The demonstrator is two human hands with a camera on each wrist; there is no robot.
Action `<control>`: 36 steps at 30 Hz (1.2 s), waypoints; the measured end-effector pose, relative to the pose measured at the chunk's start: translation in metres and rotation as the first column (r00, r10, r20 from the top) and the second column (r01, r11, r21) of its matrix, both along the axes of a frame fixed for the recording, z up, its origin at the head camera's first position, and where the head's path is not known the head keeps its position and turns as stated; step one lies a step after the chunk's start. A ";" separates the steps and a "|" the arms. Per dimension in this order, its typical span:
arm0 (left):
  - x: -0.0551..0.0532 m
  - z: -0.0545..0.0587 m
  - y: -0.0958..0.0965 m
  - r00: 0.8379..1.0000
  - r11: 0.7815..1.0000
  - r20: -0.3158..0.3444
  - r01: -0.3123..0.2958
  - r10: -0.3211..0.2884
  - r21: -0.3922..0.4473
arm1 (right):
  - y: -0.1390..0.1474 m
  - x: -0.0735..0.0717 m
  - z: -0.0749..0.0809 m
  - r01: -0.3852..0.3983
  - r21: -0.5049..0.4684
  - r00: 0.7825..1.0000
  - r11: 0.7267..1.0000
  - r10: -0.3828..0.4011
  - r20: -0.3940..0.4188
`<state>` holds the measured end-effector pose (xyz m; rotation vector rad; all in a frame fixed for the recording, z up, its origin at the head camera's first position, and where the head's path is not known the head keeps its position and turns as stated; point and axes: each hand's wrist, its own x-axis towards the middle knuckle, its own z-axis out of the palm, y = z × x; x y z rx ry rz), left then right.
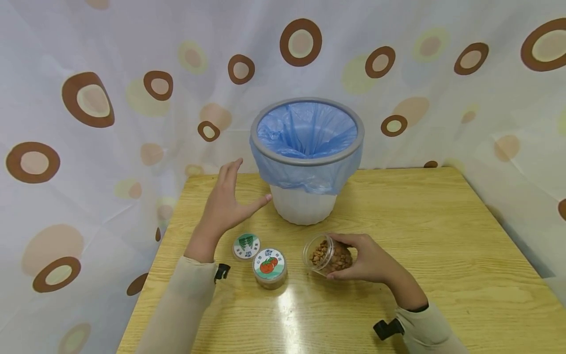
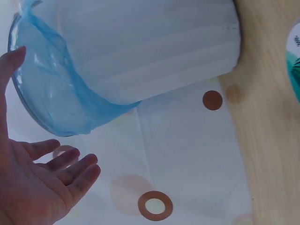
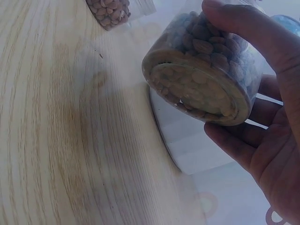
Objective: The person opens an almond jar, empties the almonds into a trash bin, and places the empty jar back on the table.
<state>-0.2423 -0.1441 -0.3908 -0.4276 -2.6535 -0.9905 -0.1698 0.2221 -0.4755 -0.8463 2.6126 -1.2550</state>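
Gripping the uncapped nut jar (image 1: 338, 256) with our right hand (image 1: 366, 259) curled around it; we're holding it tipped, mouth toward 9 o'clock. From it, tomato-lidded jar (image 1: 270, 269) is sitting at 9, leafy-print lid (image 1: 246, 246) lying just beyond. Our left hand (image 1: 224, 204) is hovering at 10, spread wide. Blue-lined bin (image 1: 304, 205) is standing at 11 on wood table (image 1: 442, 236).

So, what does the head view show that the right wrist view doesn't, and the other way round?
Only the head view shows the left hand, the lid picturing a green vegetable and the inside of the blue liner. Only the right wrist view shows the base of the jar of nuts. Both show the right hand gripping that jar, a second jar, the white bin and the wooden table.
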 end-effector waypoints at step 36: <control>-0.062 0.072 0.049 0.996 0.990 0.001 0.086 -0.086 -0.115 | 0.006 -0.002 -0.005 0.025 0.002 0.999 1.000 -0.025 -0.020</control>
